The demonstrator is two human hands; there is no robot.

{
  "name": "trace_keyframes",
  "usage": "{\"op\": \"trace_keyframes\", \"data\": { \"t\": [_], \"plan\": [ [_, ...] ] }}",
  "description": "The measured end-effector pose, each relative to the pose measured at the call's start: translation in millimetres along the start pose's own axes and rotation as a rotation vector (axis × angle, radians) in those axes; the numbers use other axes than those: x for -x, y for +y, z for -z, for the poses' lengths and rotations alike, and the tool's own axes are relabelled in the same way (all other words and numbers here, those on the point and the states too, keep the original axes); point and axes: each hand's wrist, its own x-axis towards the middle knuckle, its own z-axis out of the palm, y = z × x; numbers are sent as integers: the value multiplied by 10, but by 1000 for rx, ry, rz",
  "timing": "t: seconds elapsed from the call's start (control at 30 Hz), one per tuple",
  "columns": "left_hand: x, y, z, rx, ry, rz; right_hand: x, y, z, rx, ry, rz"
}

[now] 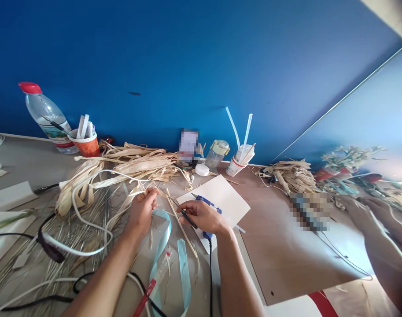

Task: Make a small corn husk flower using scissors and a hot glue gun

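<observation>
My left hand is closed in a pinch at the edge of the pale dried husks; the small tan strip at its fingertips looks like husk. Just to its right, my right hand grips tweezers with a dark handle, their thin metal end pointing toward the left fingertips. Partly hidden behind my right hand, a blue soldering iron lies on white paper. A thin wooden stick lies between my forearms, beside a loose light-blue ribbon.
Dried husks, thin wires and a white cable crowd the left side. Along the blue wall stand a bottle, an orange cup, a jar and a cup with straws. Another person's hands work at far right.
</observation>
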Motion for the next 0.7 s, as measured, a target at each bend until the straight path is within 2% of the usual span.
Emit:
{"op": "trace_keyframes", "data": {
  "t": [0.17, 0.7],
  "plan": [
    [10, -11, 8, 52, -45, 23, 18, -16, 13, 29, -15, -6],
    [12, -20, 17, 52, -51, 35, 31, -52, 25, 56, -31, -36]
  ]
}}
